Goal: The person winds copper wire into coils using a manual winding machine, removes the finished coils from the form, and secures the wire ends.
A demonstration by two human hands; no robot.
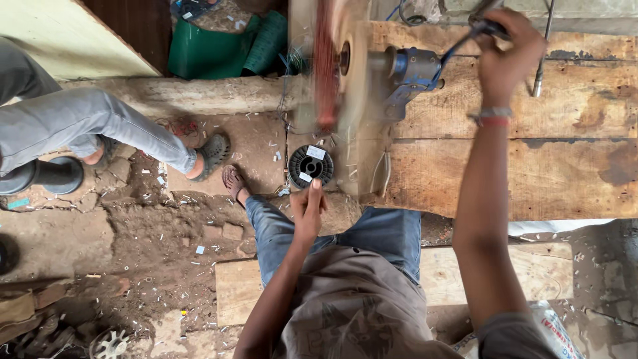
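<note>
My right hand point(508, 56) is raised over the wooden workbench point(531, 166), closed around the dark crank handle point(484, 26) of a blue hand-turned winder point(411, 76). A blurred, spinning wooden form with reddish copper wire point(327, 66) sits on the winder's shaft at the bench's left end. My left hand point(309, 206) is held low in front of my knee, fingers pinched together just below a black wire spool point(310, 166) on the ground; a wire in it is too thin to make out.
Another person's legs in grey trousers and sandals point(100, 126) stretch in from the left. A green plastic container point(219, 46) lies behind a wooden beam point(199, 96). A metal rod point(541, 60) rests on the bench. I sit on a plank point(239, 286) over dirt floor.
</note>
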